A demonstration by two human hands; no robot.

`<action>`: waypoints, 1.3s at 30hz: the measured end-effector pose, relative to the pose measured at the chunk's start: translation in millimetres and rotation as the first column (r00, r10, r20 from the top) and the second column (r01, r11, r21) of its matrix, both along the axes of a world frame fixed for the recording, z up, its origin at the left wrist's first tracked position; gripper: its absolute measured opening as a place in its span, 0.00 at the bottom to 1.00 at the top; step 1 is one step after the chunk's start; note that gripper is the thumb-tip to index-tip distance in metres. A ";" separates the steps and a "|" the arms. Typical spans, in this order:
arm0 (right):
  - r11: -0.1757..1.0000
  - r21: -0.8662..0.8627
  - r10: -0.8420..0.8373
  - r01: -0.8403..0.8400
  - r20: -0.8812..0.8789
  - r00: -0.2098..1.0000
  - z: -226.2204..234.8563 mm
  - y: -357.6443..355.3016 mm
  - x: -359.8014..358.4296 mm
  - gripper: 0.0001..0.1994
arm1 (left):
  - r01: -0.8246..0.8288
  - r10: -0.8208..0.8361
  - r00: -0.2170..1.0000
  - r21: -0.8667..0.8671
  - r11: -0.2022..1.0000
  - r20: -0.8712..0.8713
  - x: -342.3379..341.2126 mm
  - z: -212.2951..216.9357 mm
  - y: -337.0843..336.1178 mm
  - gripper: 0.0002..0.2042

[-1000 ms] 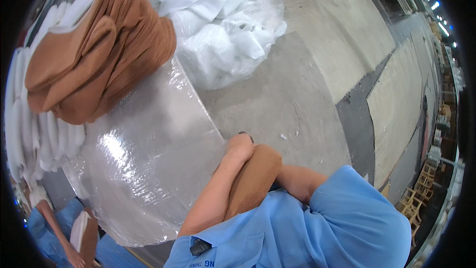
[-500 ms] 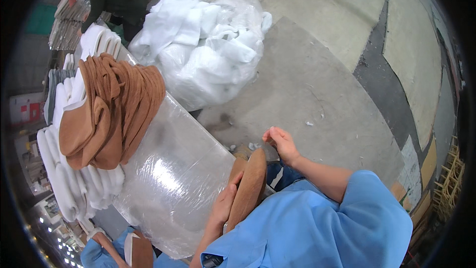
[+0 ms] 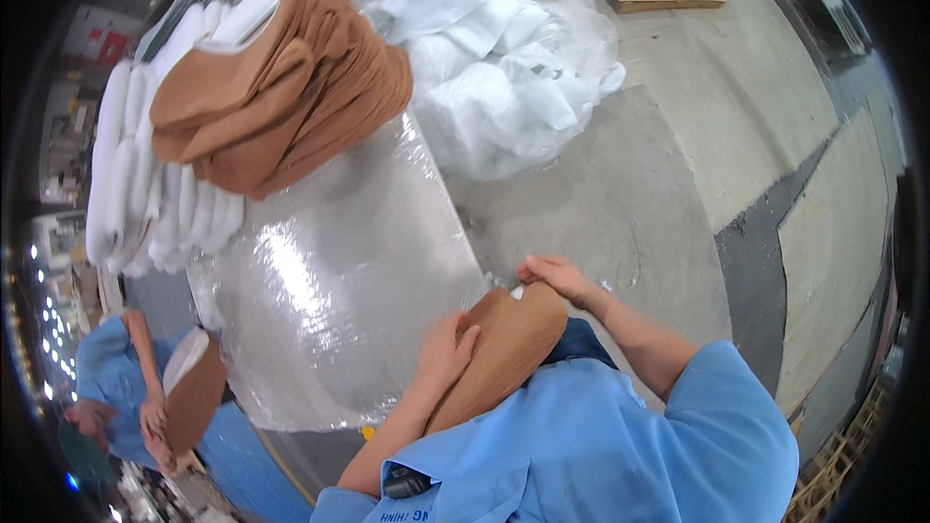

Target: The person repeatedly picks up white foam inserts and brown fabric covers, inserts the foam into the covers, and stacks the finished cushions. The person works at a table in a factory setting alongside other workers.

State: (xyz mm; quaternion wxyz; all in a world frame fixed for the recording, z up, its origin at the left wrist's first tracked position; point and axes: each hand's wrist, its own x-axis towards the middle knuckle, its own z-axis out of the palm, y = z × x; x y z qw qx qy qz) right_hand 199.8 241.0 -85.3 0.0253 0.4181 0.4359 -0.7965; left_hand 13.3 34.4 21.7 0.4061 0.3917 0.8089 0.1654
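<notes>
Here, in the head view, both hands work on a flat tan-brown felt-like insole piece (image 3: 509,349) held against the person's blue-shirted chest, at about 6 o'clock in the picture. The left hand (image 3: 444,353) lies on the piece's left edge with its fingers curled over it and pressing down. The right hand (image 3: 554,276) pinches the piece's upper tip, at its 12 o'clock end, fingers closed on the rim.

Just beyond the piece, toward 10 o'clock, stands the desk (image 3: 339,300), wrapped in shiny clear plastic film. On its far part, at about 11 o'clock, rests a loose heap of more tan-brown pieces (image 3: 291,97), lying over rows of white foam pieces (image 3: 145,194) stacked on edge. At 12 o'clock a clear plastic bag of white padding (image 3: 504,68) sits on the grey concrete floor (image 3: 678,184). At 8 o'clock a co-worker in blue (image 3: 107,378) holds a similar brown piece.
</notes>
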 end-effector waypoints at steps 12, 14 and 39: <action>0.372 0.355 0.827 -0.858 0.292 0.479 51.0 21.5 -76.9 0.20 | -0.128 0.128 0.982 0.008 0.992 -0.136 4.0 -22.5 -45.1 0.19; 0.384 0.577 0.795 -0.720 0.190 0.576 49.7 11.5 -82.4 0.16 | -0.166 0.182 0.970 0.107 0.980 -0.159 6.6 -23.0 -40.4 0.19; 0.760 0.021 0.634 -0.650 0.197 0.748 17.0 71.0 -53.3 0.23 | -0.157 0.241 0.919 0.270 0.950 -0.313 11.6 -52.2 -14.4 0.20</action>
